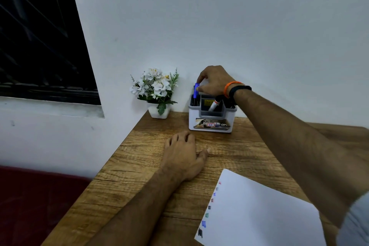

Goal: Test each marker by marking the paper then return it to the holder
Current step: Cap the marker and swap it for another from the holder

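- The slim blue plastic marker (196, 88) stands nearly upright, long axis vertical, its lower end already inside the far-left slot of the holder; its cap end is pinched by the right hand (214, 82), reaching from the right and above.
- The white-and-grey plastic desk holder (211, 120) sits at the far edge of the wooden table (139, 175); its middle slot holds 1 white marker with a red band (214, 105), leaning.
- The left hand (184, 153) lies relaxed on the table, holding nothing, near the holder but farther from the marker.
- The white paper sheet (259, 211), near right, shows 8 colour marks along its left edge.
- A white flower pot (158, 113) stands left of the holder.
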{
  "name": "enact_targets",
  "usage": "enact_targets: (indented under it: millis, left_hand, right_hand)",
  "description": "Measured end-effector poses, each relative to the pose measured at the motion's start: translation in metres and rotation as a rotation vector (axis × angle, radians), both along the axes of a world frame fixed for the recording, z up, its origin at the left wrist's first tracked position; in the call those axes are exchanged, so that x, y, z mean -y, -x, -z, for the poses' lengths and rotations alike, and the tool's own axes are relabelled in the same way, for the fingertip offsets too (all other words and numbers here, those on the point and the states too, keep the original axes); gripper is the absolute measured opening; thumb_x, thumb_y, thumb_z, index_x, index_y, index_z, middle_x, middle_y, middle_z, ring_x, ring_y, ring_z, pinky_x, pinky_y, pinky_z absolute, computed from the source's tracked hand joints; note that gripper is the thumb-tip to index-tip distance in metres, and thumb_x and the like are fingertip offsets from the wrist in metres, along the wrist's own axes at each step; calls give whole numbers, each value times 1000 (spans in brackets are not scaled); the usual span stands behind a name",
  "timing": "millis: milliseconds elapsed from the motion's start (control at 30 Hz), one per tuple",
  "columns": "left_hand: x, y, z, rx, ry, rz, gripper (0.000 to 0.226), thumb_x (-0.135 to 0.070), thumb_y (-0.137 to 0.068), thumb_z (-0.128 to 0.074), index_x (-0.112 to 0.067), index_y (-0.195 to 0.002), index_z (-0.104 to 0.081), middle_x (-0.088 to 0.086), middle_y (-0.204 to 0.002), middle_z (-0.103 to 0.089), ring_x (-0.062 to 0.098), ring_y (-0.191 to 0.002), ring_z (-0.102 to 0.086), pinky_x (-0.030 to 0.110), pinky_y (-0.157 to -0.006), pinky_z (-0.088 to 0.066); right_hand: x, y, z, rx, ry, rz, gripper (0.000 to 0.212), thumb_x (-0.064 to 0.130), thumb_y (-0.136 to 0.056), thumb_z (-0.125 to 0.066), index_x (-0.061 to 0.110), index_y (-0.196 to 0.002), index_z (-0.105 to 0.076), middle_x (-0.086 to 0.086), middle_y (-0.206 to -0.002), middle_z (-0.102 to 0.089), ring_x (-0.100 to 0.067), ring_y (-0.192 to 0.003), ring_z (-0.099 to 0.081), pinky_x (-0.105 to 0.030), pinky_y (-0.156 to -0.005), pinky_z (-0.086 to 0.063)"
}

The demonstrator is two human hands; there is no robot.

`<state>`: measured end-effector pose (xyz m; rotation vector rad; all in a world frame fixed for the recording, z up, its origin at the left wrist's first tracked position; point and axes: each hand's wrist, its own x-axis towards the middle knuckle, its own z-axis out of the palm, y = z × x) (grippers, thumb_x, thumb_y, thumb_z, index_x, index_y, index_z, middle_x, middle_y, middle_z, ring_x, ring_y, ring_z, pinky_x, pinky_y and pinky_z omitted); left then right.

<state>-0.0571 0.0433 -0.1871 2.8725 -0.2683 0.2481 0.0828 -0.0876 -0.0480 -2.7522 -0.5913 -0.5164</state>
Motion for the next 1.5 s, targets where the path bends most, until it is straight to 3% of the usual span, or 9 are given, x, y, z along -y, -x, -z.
enact_targets:
  millis: [100, 300, 433, 600, 733, 967, 1167, 1300, 1500]
  left_hand:
    - [0, 0, 0, -4, -4, 1, 70, -67, -91, -31, -18, -141, -39, 4, -154, -31, 23, -140, -27, 48, -116, -20]
    - [0, -1, 2, 7, -8, -3, 70, -67, -91, -30, -18, -140, -40, 5, -153, -33, 24, -139, -29, 48, -115, -21]
    - [0, -1, 2, 16, -4, -6, 70, -67, -91, -30, -18, -139, -41, 5, -152, -33, 24, -138, -29, 47, -115, -22]
    - [0, -1, 1, 13, -8, -7, 69, -66, -91, -31, -18, -140, -40, 5, -153, -33, 24, -139, -29, 47, -115, -21]
    - [0, 0, -1, 2, -8, -6, 69, -66, -92, -31, -19, -141, -40, 5, -153, -33, 24, -140, -28, 46, -116, -21]
    - [1, 5, -6, -13, 28, 3, 65, -63, -93, -32, -18, -139, -43, 4, -150, -38, 22, -137, -33, 46, -115, -25]
    - [12, 28, -33, 81, 643, 112, 44, -50, -98, -40, -19, -123, -60, 1, -121, -64, 13, -106, -58, 29, -87, -46]
    - [17, 34, -47, -98, 1199, 225, 37, -46, -96, -45, -20, -96, -70, 4, -95, -74, 15, -75, -63, 33, -64, -52]
    - [19, 42, -46, -118, 1045, 396, 28, -25, -74, -76, -8, -96, -71, 11, -85, -73, 9, -64, -63, 23, -53, -50]
  right_hand:
    - [-2, 4, -2, 1, -139, -46, 25, 29, -77, -81, 9, -90, -72, -4, -98, -68, -17, -90, -61, -24, -73, -46]
    - [-6, 10, 5, -36, -300, -37, 35, 32, -71, -86, 16, -96, -67, 1, -83, -69, -12, -81, -63, -23, -74, -48]
    - [-6, 13, 7, -143, -150, 7, 29, 36, -70, -85, 12, -85, -77, -2, -80, -71, -13, -76, -64, -18, -59, -44]
    - [-4, 25, 0, -141, -160, -10, 23, 29, -74, -83, 10, -84, -77, -6, -85, -73, -17, -76, -64, -22, -62, -49]
    - [7, 41, -21, -138, -540, -47, 15, 22, -72, -84, 13, -76, -73, -8, -85, -75, -22, -81, -73, -34, -75, -60]
    - [27, 110, -30, -298, -1067, -216, 8, 19, -85, -72, 15, -90, -67, -5, -88, -77, -12, -79, -71, -26, -71, -48]
    - [47, 173, 30, -420, -1149, -176, 0, 10, -88, -70, 9, -88, -70, -6, -70, -65, -12, -51, -59, -22, -52, -48]
    - [69, 197, 70, -388, -958, -98, 3, 14, -84, -75, 13, -87, -74, -2, -63, -63, -10, -47, -53, -22, -49, -43]
    - [83, 210, 87, -410, -863, -140, 20, 15, -76, -82, 4, -91, -74, -3, -68, -72, -7, -54, -63, -16, -52, -48]
